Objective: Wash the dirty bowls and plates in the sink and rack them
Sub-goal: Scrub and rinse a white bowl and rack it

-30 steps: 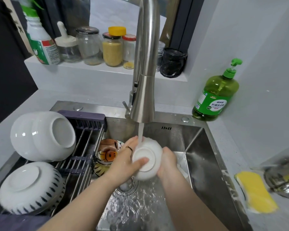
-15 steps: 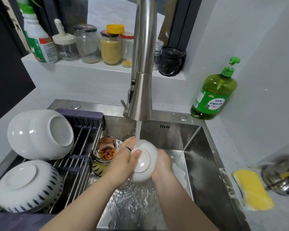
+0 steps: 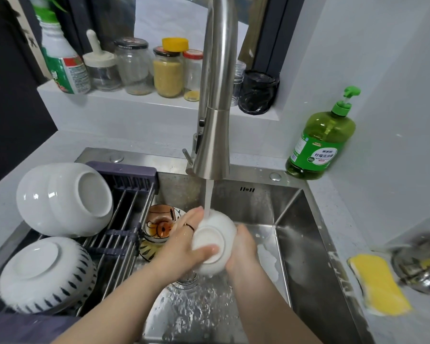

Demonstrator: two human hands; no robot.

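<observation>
We hold a small white bowl point(image 3: 215, 244) over the sink point(image 3: 308, 256), its foot turned up toward us and its upper edge right under the stream of water point(image 3: 207, 197) falling from the steel faucet point(image 3: 215, 108). Our left hand point(image 3: 184, 247), a thin ring point(image 3: 190, 227) on one finger, grips the bowl from the left, thumb laid across the foot ring and fingers curled over the top edge. Our right hand point(image 3: 242, 252) cups the bowl's right side, its fingers wrapping out of sight behind it. Just left of our hands, a painted orange-and-white bowl point(image 3: 159, 224) sits in the basin beside the drying rack point(image 3: 124, 219) that spans the sink's left end. On the rack lie two nested white bowls point(image 3: 65, 199) tipped on their side and, nearer us, a leaf-patterned bowl point(image 3: 45, 274) turned upside down. A green dish soap bottle point(image 3: 320, 135) stands at the sink's back right corner, and a yellow sponge point(image 3: 380, 284) lies on the counter to the right.
</observation>
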